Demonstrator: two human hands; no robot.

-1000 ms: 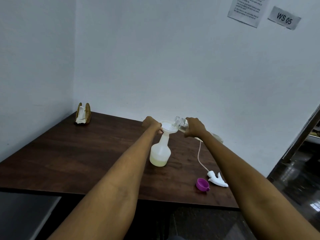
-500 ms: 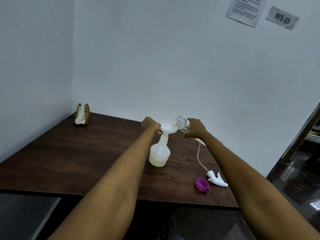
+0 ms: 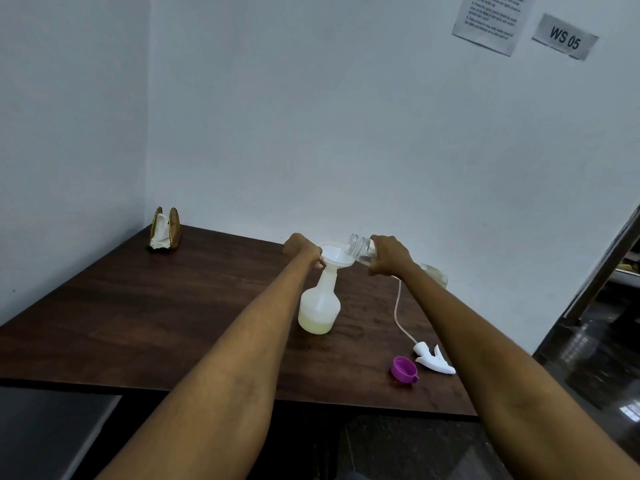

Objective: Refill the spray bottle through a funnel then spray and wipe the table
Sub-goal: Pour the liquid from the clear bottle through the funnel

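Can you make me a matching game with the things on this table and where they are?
Things:
1. funnel
2. purple cap
3. jar
4. napkin holder

Places:
A. far left corner of the table
B. tilted in the right hand
C. in the neck of the spray bottle
D. lying beside the spray head

Pairs: 1-C, 2-D, 3-B, 4-A

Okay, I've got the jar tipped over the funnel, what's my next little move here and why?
Probably tip the clear jar a bit further. Your right hand holds its mouth over the white funnel, your left hand steadies the funnel, and the spray bottle shows only a low layer of yellowish liquid.
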